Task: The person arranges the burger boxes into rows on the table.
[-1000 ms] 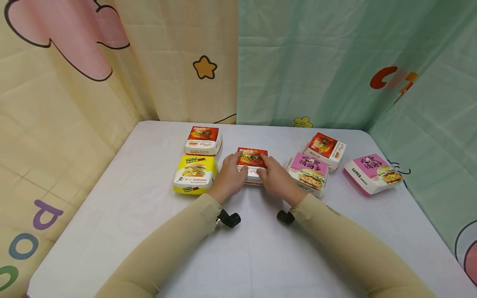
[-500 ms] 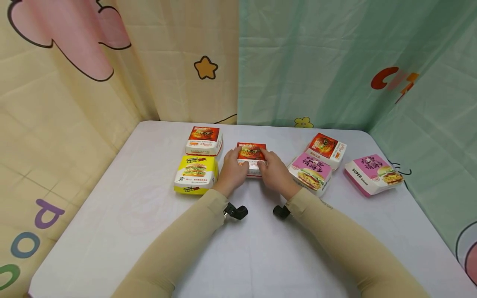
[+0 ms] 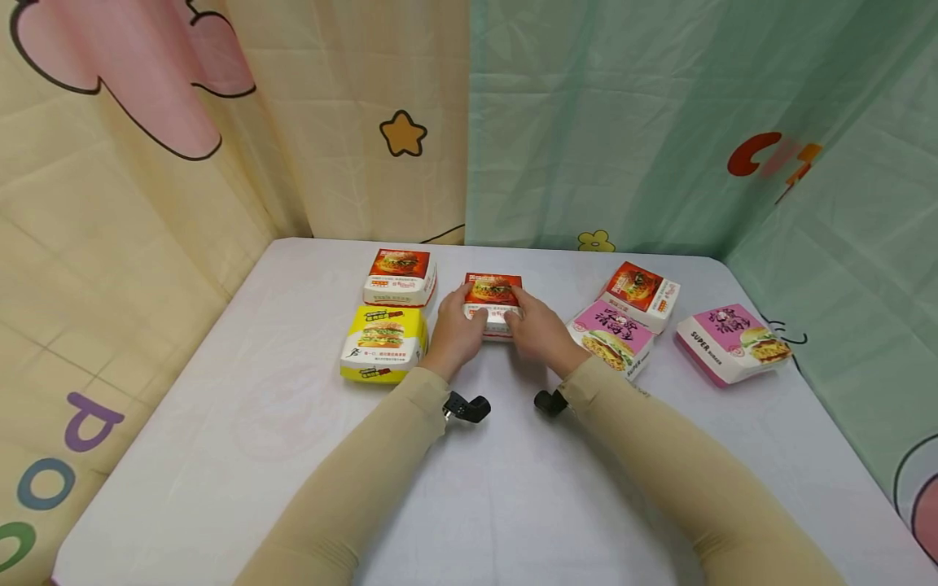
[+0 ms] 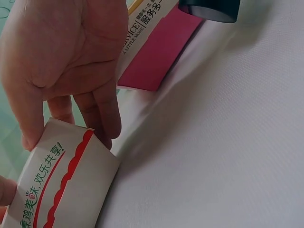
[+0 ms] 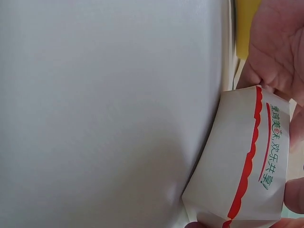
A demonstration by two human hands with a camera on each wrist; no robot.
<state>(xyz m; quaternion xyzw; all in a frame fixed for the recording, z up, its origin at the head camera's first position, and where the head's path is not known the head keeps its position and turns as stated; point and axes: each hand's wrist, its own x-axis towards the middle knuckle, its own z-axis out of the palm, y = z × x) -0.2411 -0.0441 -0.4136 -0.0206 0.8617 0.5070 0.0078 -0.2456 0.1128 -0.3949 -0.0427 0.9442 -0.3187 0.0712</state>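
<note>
A red-and-white burger box (image 3: 493, 290) lies flat between my two hands at the table's middle. My left hand (image 3: 456, 332) grips its left side, thumb on the near part of the lid. From the right, my right hand (image 3: 544, 332) holds it the same way. In the left wrist view, the box's white front (image 4: 71, 175) has green print and a red wavy band, with the right hand (image 4: 66, 52) at its far end. In the right wrist view, the left hand (image 5: 280, 52) is at the far end, and the box's base lies close along the white cloth.
Left of my hands, a yellow burger box (image 3: 384, 343) sits in front of another red-and-white box (image 3: 400, 277). To the right, a pink box (image 3: 612, 338) lies against a third red one (image 3: 642, 295); a second pink box (image 3: 733, 342) stands farther right. Curtains (image 3: 586, 122) border the white table.
Both hands have slid the red-and-white box away from me, toward the back of the table. The nearer pink box beside the right hand has turned and shifted slightly right, against the red box.
</note>
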